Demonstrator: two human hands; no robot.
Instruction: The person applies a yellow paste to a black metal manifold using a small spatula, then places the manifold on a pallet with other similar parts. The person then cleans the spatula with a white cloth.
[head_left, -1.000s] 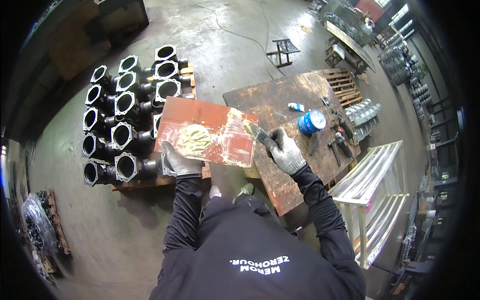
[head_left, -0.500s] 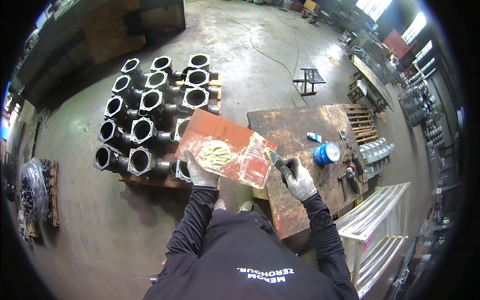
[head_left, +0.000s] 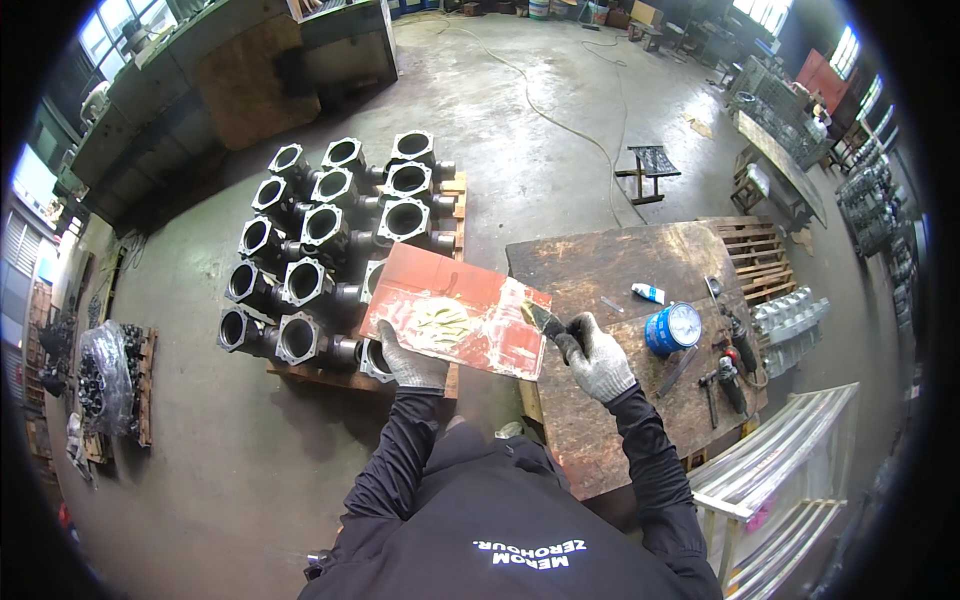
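A reddish-brown flat board (head_left: pixel 420 270) is held up in front of me, tilted, its lower left edge gripped by my gloved left hand (head_left: pixel 412 362). Pale yellow putty (head_left: pixel 447 322) lies in a mound near its middle, with thin smears around it. In my gloved right hand (head_left: pixel 598 362) is a putty knife (head_left: pixel 543 320), its blade at the board's right edge with some putty on it. To the right, on a worn wooden worktable (head_left: pixel 570 265), stand a blue tin (head_left: pixel 672 328) and a small white-and-blue tube (head_left: pixel 648 293).
Rows of dark flanged castings (head_left: pixel 303 283) stand on a wooden pallet ahead left. On the worktable's right side lie a hammer (head_left: pixel 709 398) and a power tool (head_left: pixel 732 380). A white rack (head_left: pixel 770 470) is at lower right, a small stool (head_left: pixel 650 172) beyond the table.
The view has shifted, so the castings and worktable sit farther right and lower. My hands keep hold of the board and putty knife; the blade stays by the board's right edge.
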